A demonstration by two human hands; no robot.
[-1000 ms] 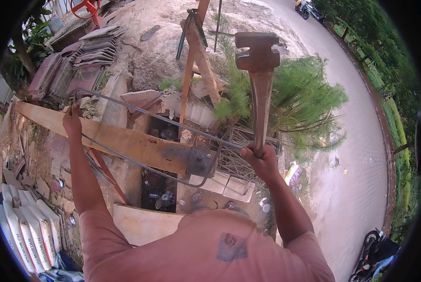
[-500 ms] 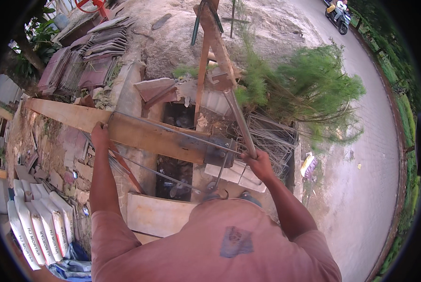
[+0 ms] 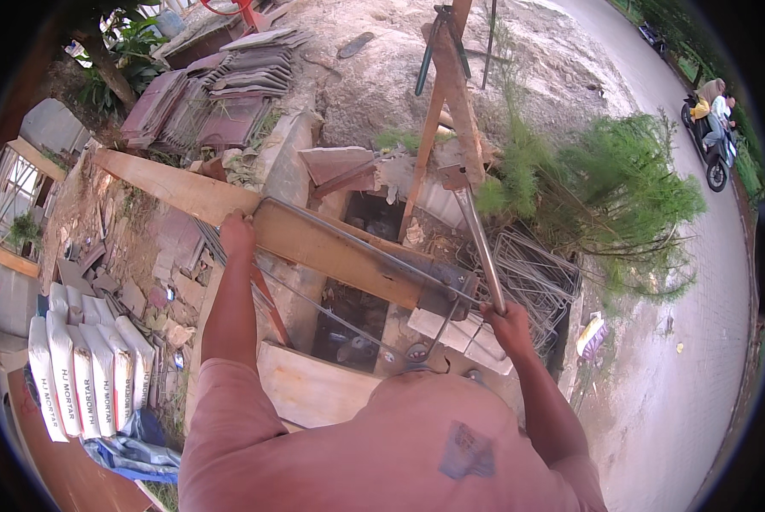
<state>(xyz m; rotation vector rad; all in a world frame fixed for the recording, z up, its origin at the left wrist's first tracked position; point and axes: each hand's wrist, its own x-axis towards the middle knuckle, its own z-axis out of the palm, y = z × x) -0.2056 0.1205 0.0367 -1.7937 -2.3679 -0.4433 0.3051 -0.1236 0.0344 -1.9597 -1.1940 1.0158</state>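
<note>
A long wooden plank (image 3: 335, 260) lies across in front of me, with a dark metal block (image 3: 452, 294) at its right end. Along the plank runs a thin steel rod (image 3: 348, 236), bent near my left hand; another length of rod slants below the plank. My left hand (image 3: 238, 235) is closed at the plank's near edge beside the bend, its fingers on the rod. My right hand (image 3: 508, 326) wraps round the lower end of a metal pipe (image 3: 482, 243), next to the block. The pipe's upper end meets a flat metal piece (image 3: 454, 177).
Bent steel rods (image 3: 532, 282) are piled right of the block, below a leafy green branch (image 3: 604, 188). Wooden posts (image 3: 458, 102) stand ahead. Stacked tiles (image 3: 246, 85) lie far left, white sacks (image 3: 92, 367) near left. Dark openings (image 3: 348, 320) lie under the plank. A motorbike (image 3: 714, 145) carries people along the road.
My view has swung, so the scene sits further right and lower. The motorbike has come nearer along the road. Both hands keep their holds, with little visible movement of rod or pipe.
</note>
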